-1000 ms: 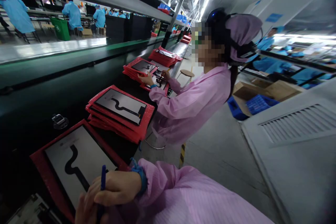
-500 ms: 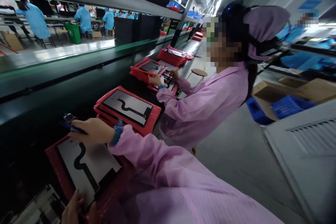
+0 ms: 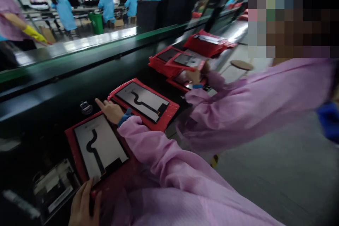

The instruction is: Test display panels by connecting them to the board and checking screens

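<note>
My right hand (image 3: 112, 111) is open over the upper right corner of the near display panel, index finger stretched out towards the bench. Just beyond its fingertips a small shiny metallic piece (image 3: 86, 107) lies on the dark bench; its kind is unclear. My left hand (image 3: 84, 204) rests with fingers spread at the panel's lower edge. This display panel (image 3: 102, 144) is pale grey, with a curved black ribbon cable (image 3: 92, 145), and lies on a red bubble bag (image 3: 72, 144). Beyond my right wrist a second panel (image 3: 144, 100) tops a stack of red bubble bags (image 3: 172, 107).
A co-worker in a pink smock (image 3: 238, 109) stands at my right, hands (image 3: 194, 76) on another panel. More red bags (image 3: 205, 44) are piled further along. At the left lie a metal-framed device (image 3: 57, 187) and a pale tube-shaped item (image 3: 21, 204). A stool (image 3: 241, 65) stands beyond.
My right hand has let go of a dark item by the metallic piece and drawn back to the panel's corner. My left hand stays at the lower edge. The view has shifted.
</note>
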Demonstrator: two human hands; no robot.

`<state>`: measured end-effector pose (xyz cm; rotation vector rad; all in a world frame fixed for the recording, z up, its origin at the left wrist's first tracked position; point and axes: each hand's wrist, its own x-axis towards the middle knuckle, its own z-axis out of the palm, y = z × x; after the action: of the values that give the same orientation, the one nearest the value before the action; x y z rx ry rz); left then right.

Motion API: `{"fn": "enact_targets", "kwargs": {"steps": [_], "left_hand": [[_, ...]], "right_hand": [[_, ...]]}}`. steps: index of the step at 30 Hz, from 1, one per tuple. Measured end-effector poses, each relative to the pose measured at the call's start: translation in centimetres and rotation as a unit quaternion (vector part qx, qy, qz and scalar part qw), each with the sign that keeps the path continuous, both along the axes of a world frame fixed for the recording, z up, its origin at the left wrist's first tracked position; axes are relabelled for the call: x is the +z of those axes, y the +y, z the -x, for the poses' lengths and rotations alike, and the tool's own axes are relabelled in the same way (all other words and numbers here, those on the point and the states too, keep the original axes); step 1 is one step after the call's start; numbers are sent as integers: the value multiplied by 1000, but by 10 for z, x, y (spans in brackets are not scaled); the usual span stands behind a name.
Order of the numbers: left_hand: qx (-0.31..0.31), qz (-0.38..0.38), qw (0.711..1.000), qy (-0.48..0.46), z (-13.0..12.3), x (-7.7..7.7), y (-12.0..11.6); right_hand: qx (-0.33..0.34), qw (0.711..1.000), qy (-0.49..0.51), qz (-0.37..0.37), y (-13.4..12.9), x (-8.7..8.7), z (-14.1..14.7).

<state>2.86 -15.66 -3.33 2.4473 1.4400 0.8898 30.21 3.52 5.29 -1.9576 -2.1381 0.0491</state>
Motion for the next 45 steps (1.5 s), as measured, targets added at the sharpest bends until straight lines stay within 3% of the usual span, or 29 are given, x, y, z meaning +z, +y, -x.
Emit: {"fn": "enact_targets", "kwargs": {"steps": [3, 7, 14, 24, 30, 33, 35, 39, 42, 45], "left_hand": [[28, 27, 998, 39, -13, 24, -16], [33, 20, 997, 73, -19, 36, -27], [31, -11, 993, 110, -28, 39, -43], [63, -10, 993, 99, -37, 38, -52], [60, -6, 994, 96, -39, 41, -55], [40, -4, 995, 91, -36, 40, -56], [20, -11, 996, 86, -32, 37, -56], [-8, -41, 996, 80, -25, 33, -53], [-17, -41, 997, 62, -23, 34, -49], [-15, -28, 998, 51, -23, 37, -45]], "right_hand": [[-7, 1000, 14, 27, -4, -3, -2], [5, 998, 32, 62, -4, -15, -2], [-21, 995, 78, 66, -1, -30, 4], [4, 980, 195, 29, 24, -54, 7], [-40, 985, 166, -3, 22, -51, 11], [-4, 991, 128, -38, 7, -40, 12], [59, 988, 137, -38, -5, -36, 14], [185, 975, 118, 39, -24, -48, 25], [191, 974, 75, 99, -31, -63, 34], [178, 973, 65, 129, -28, -65, 37]]}}
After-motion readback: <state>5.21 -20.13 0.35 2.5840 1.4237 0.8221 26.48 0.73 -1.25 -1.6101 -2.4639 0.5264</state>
